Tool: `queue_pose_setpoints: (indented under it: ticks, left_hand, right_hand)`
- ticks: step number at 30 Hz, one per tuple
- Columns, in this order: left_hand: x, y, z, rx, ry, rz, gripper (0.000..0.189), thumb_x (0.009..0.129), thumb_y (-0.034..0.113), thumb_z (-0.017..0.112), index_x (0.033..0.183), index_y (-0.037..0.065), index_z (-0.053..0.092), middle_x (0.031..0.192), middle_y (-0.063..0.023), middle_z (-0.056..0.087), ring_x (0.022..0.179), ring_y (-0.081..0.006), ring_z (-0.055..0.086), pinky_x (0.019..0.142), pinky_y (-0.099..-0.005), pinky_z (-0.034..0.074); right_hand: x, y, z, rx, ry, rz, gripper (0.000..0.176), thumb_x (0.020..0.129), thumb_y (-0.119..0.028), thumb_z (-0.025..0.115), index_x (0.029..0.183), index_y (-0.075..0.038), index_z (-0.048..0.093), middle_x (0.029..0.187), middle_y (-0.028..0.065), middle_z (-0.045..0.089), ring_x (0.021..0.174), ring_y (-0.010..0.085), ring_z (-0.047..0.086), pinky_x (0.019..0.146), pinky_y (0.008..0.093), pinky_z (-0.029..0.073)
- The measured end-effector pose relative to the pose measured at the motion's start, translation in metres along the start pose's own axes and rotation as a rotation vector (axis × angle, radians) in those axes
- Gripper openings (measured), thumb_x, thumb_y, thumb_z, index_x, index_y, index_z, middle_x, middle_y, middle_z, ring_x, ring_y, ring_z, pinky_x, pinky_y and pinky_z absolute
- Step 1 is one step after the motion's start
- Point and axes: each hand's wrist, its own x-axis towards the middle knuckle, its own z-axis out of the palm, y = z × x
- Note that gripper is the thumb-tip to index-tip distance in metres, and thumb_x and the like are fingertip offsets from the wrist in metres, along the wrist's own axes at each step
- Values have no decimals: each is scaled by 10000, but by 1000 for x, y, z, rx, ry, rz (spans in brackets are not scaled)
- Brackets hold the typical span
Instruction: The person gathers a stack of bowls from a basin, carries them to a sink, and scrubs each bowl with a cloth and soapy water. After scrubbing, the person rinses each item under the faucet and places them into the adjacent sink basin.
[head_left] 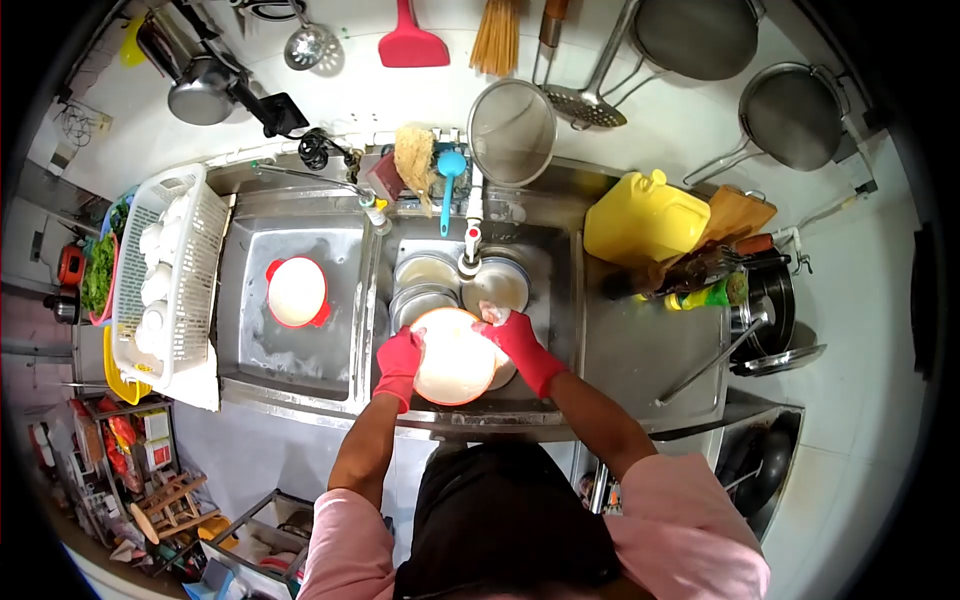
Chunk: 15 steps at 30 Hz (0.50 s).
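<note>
Both my hands wear red gloves over the right-hand sink basin. My left hand is closed on the left rim of a white bowl with an orange-red edge, tilted toward me. At the bowl's upper right, my right hand is closed with a small pale crumpled pad at its fingertips. Its exact kind is hard to make out. Beneath the bowl, several metal dishes lie stacked in the basin. Above them stands the white tap.
A white pot with red handles sits in the soapy left basin. A white basket of crockery stands at far left. On the right counter are a yellow jug and bottles. Utensils and a strainer hang along the wall.
</note>
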Motion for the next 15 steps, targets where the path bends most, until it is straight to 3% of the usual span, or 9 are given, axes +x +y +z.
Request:
queue_pose_setpoints:
  ticks: [1,3,5,6,8,11,13,15]
  left_hand:
    - [-6,-1,2,-3,32,-27,422,941,483,492,937,78,613,784,-223,663,750,-441,642,671,-539,488]
    - [-10,3,4,25,-32,-85,426,937,493,493,936,85,613,786,-218,669,756,-428,651,669,-534,492]
    - [-18,14,4,59,-43,-126,377,931,438,496,951,85,627,814,-218,673,789,-423,653,686,-525,500]
    - [-23,18,4,76,-50,-148,354,928,410,497,958,85,634,828,-218,676,806,-420,654,695,-521,504]
    - [-27,15,11,25,-41,-155,340,920,401,497,935,103,659,830,-215,678,804,-412,657,692,-513,506]
    - [-26,6,22,2,-33,-199,341,912,401,498,905,120,690,817,-202,682,793,-393,663,686,-496,506]
    - [-21,-4,28,-32,-70,-246,331,901,400,512,908,128,700,826,-191,687,793,-383,669,694,-485,512]
    - [-17,-14,35,-104,-155,-297,307,883,392,539,934,135,699,857,-181,696,804,-377,675,717,-475,523]
  right_hand:
    - [-4,9,5,206,71,68,439,789,-152,769,1188,-32,631,1109,158,684,1013,260,666,854,340,516]
    - [-3,25,16,189,173,-8,471,771,-158,778,1189,-21,610,1117,148,661,1037,246,629,859,345,499]
    - [-23,8,14,21,326,-200,467,798,-343,734,1162,-78,612,1037,151,651,981,306,605,832,400,490]
    - [-37,-18,4,-344,224,14,517,814,-351,715,1238,-101,557,1095,148,593,1028,313,564,844,427,481]
    - [-46,-18,7,-483,370,-196,375,854,-278,708,1136,-61,587,1034,126,621,931,273,604,776,379,508]
    - [-41,16,33,682,246,2,277,914,-222,661,1122,-50,595,1096,124,632,926,264,624,789,376,517]
    - [-48,31,25,412,211,35,305,941,-223,627,1194,-60,582,1155,120,624,978,267,621,843,374,512]
    - [-58,37,22,68,304,-51,354,963,-246,593,1267,-68,558,1222,111,613,1047,257,610,889,363,500]
